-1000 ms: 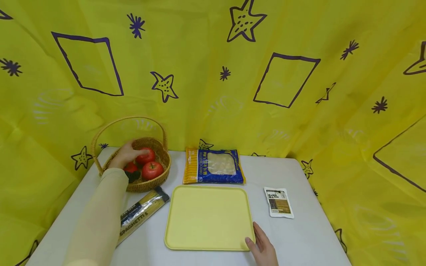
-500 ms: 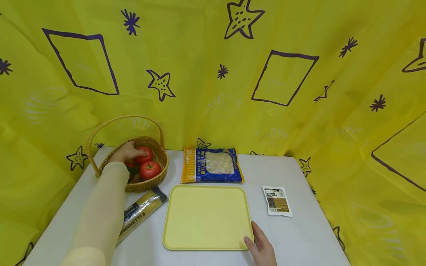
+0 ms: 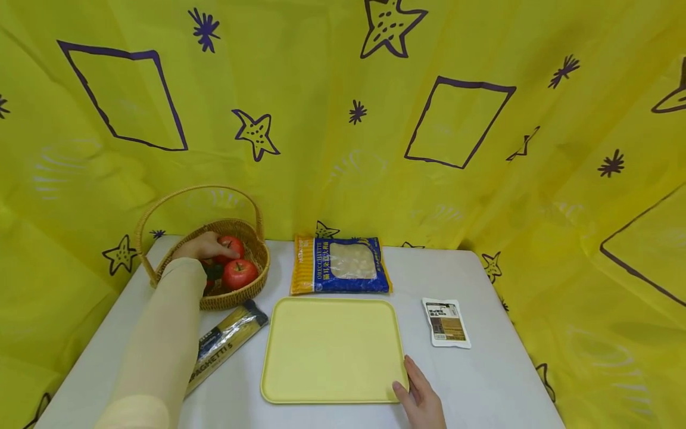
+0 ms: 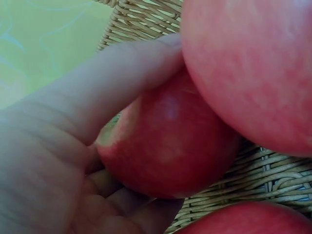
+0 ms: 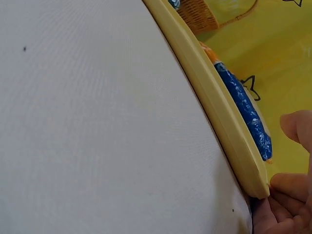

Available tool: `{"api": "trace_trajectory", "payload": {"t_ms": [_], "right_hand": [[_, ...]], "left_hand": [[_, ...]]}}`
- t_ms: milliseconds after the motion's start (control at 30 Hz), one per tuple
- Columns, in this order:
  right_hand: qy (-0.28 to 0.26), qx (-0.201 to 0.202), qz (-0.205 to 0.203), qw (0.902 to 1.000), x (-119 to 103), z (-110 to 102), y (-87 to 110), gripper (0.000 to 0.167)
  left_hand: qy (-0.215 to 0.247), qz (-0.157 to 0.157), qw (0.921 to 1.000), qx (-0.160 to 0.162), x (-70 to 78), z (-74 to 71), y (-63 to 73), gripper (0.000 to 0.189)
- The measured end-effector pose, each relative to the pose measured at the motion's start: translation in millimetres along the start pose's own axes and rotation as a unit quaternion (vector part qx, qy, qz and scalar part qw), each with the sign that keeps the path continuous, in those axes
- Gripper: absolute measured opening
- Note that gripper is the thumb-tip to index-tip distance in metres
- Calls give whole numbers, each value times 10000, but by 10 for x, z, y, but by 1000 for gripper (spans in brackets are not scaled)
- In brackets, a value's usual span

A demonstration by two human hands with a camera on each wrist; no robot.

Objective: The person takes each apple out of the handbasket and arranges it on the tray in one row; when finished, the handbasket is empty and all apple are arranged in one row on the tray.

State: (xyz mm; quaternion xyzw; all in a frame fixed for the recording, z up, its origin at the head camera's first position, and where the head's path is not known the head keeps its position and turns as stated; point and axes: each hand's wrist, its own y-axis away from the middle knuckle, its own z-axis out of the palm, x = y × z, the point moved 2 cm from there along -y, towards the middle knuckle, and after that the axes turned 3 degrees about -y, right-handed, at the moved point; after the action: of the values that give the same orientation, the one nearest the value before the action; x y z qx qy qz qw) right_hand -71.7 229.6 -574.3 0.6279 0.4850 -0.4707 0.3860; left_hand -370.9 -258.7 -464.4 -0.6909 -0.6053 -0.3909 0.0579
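My left hand [image 3: 200, 245] reaches into the wicker basket [image 3: 256, 289] at the back left. Its thumb and fingers curl round a red apple [image 4: 165, 136], seen at the back of the basket in the head view. A second apple [image 3: 239, 274] sits in front of it; a third apple [image 4: 248, 222] shows low in the left wrist view. My right hand [image 3: 421, 396] is at the front right corner of the yellow tray [image 3: 332, 351]. Its fingers touch the tray's edge, and in the right wrist view the thumb [image 5: 297, 127] stands apart from the rim.
A spaghetti pack [image 3: 227, 345] lies slanted between the left forearm and the tray. Behind the tray lies a blue and yellow orecchiette bag [image 3: 348, 267]. A small white pouch [image 3: 447, 323] is to the right. The basket's handle [image 3: 198, 188] arches up beside a yellow patterned curtain [image 3: 332, 149].
My left hand has shifted slightly within the basket, its thumb moving further over the back apple. The right hand stays at the tray's corner. The head view has turned slightly.
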Motion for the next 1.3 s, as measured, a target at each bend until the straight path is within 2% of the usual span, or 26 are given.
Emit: {"api": "trace_trajectory", "payload": {"t_ms": [100, 267, 467, 600, 733, 967, 1100, 1300], "right_hand": [[335, -138, -117, 9993, 11, -18, 0, 65], [854, -411, -587, 9938, 36, -54, -6, 68], [944, -458, -673, 9922, 42, -53, -17, 68], [951, -474, -635, 9923, 40, -52, -16, 69], [862, -514, -649, 9928, 39, -60, -9, 69], [820, -457, -810, 9923, 48, -63, -6, 69], [864, -447, -853, 9916, 69, -51, -8, 69], [827, -477, -774, 9924, 78, -57, -16, 69]], "left_hand": [[-84, -84, 9999, 40, 3, 0, 16, 47], [-40, -42, 9999, 154, -6, 6, 36, 46], [60, -54, 9994, 342, -49, -11, 69, 56], [363, -60, 9982, 471, -47, -26, 115, 73], [897, -130, 9942, 579, -25, -27, 147, 90], [1221, 446, 9845, 1176, 76, 28, 282, 94], [1418, 631, 9764, 1504, 143, 105, 396, 93], [1313, 994, 9688, 1853, 382, 236, 582, 91]]}}
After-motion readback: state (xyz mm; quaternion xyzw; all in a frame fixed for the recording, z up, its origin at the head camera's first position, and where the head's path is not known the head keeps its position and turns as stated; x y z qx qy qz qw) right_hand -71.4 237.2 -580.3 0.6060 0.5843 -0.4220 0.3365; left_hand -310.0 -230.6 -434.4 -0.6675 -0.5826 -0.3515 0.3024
